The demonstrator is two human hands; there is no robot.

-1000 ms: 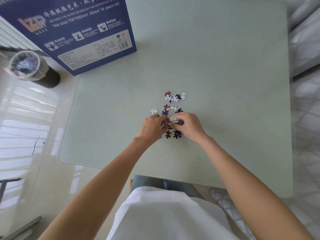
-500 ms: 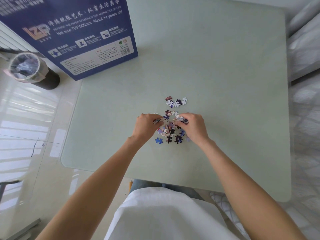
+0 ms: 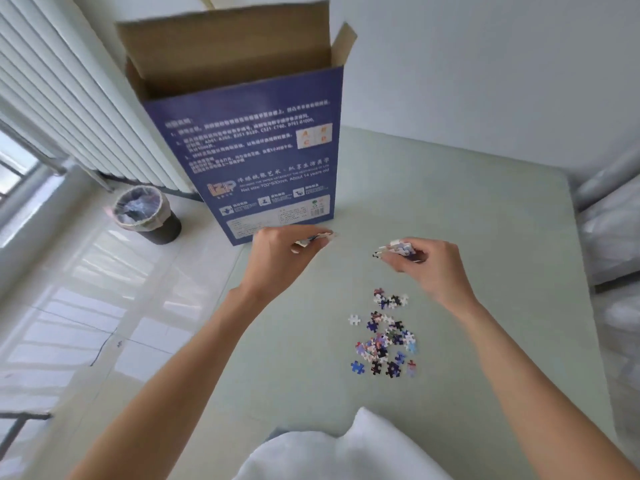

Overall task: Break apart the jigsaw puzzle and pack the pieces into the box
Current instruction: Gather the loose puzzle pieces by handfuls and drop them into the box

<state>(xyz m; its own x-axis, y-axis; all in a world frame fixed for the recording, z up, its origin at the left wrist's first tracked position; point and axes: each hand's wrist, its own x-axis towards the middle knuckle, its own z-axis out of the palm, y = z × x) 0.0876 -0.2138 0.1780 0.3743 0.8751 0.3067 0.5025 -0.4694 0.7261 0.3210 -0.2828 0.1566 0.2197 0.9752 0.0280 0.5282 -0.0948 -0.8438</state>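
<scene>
I see the loose puzzle pieces [image 3: 384, 337] scattered in a small cluster on the pale green table [image 3: 485, 209], lying between my two forearms and nearer the right one. A smaller clump sits at the far end of the cluster, one white piece lies a little off to its left, and a blue piece marks the near left corner.

My left hand [image 3: 280, 261] is raised above the table, just in front of the lower edge of the box [image 3: 249, 157]. Its fingers are curled with the thumb pressed toward the fingertips, pinching a few pieces [image 3: 311, 239]; motion blur keeps me from counting them.

My right hand [image 3: 429, 268] is also lifted, well clear of the cluster and apart from the left hand. Its fingers are bent inward round a small stack of pieces [image 3: 398, 249], white and dark blue, which stick out past the fingertips toward the left.

The box stands upright at the table's far left corner, blue printed face toward me, top flaps open and brown cardboard showing inside.

Beyond the table's left edge, a dark bin [image 3: 145, 214] with a plastic liner stands on the glossy tiled floor, near a white radiator [image 3: 69, 109].
</scene>
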